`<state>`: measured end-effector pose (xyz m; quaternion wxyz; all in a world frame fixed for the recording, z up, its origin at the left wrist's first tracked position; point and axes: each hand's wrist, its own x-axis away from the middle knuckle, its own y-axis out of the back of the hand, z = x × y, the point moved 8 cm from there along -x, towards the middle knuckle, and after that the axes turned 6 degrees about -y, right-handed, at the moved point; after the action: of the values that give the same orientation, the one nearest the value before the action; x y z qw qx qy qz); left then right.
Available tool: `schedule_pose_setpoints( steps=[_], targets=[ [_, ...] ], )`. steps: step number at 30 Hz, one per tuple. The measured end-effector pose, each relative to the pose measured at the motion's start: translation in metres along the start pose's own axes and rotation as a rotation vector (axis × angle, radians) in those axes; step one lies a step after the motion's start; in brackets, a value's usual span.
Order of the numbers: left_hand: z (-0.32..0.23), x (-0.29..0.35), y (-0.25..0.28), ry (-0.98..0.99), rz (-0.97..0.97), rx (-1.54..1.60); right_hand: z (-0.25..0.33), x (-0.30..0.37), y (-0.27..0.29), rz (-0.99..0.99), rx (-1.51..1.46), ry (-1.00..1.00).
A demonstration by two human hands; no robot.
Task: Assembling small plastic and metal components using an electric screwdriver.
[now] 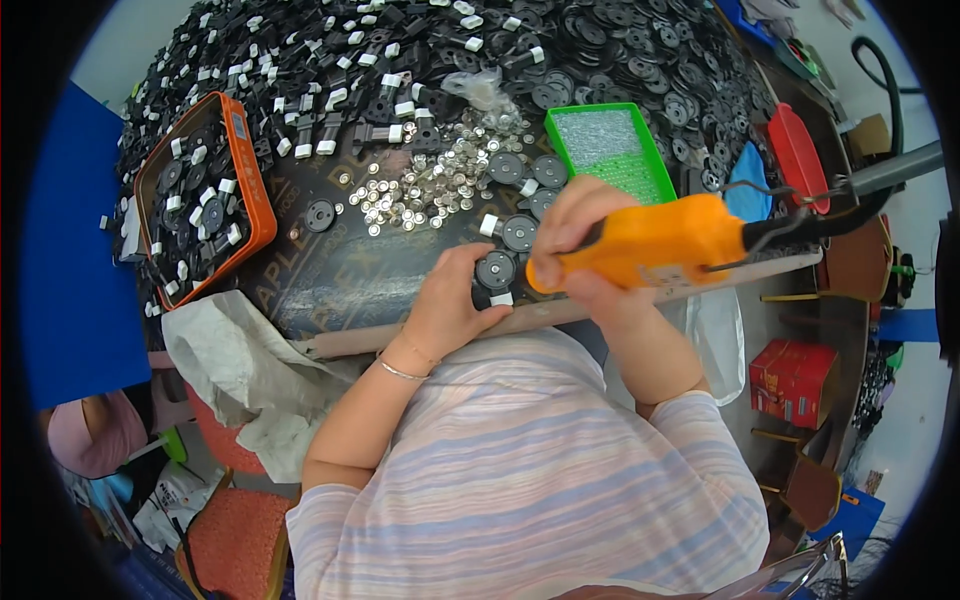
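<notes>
At the table's near edge, my left hand point(445, 305) has its thumb and fingers around a black wheel-like part with a white tip point(496, 268). My right hand point(580, 235) is wrapped round an orange electric screwdriver point(665, 240), held tilted just right of that part. Its tip is hidden by my fingers. Beyond the hands lie similar black round parts point(519, 233), some with white tips. A green tray point(556, 148) of small silvery pieces stands past my right hand. Loose small metal discs point(430, 185) are heaped in the middle.
Black parts point(600, 50) pile up across the far side. On the left stands an orange-rimmed box point(262, 200) of white-tipped parts. A red tray point(795, 150) and blue cloth point(749, 180) lie right, near the screwdriver's cable point(820, 222). A raised strip point(690, 285) edges the table.
</notes>
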<state>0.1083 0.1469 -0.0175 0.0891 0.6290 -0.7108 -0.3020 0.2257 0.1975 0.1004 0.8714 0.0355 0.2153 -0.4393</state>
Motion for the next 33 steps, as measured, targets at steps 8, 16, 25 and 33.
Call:
schedule_pose_setpoints(
  steps=[8, 16, 25, 33],
  targets=[
    [0.003, 0.003, -0.001, -0.045, -0.006, 0.005, -0.018, -0.002, -0.021, 0.116, -0.047, -0.11],
    [0.008, -0.002, -0.002, 0.011, 0.058, 0.001, -0.018, -0.013, -0.021, 0.139, -0.001, -0.083],
    [-0.002, 0.007, 0.012, -0.06, -0.051, -0.046, 0.026, -0.008, 0.008, 0.262, -0.628, 0.032],
    [0.019, 0.028, 0.243, 0.203, -0.742, -0.67, 0.017, 0.036, 0.082, -0.022, -0.557, 0.016]
  ],
)
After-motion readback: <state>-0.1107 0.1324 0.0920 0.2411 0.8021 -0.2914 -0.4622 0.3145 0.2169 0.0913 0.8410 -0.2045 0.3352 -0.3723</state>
